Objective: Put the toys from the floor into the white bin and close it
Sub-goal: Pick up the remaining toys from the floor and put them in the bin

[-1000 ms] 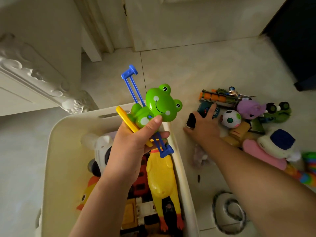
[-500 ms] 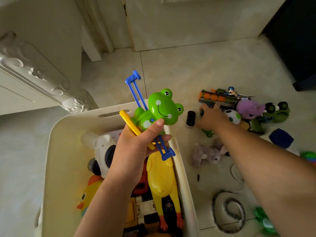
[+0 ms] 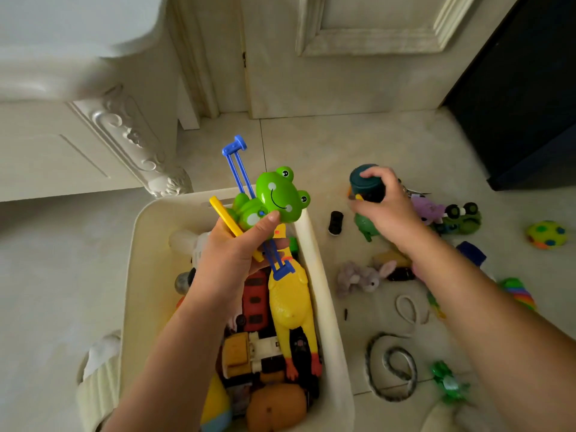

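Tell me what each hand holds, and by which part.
Left hand pinches the green frog by its body, plus yellow stick and blue crutch near their lower ends. Right hand grips the dark teal cylinder round its side.

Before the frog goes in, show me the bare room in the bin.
Free: the strip inside the white bin along its left wall, beside the white toy. Crowded: the right half, packed around the yellow rubber chicken.

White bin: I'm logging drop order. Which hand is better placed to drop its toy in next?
Left. The left hand holds the green frog over the white bin; the right hand grips a dark teal toy out above the floor.
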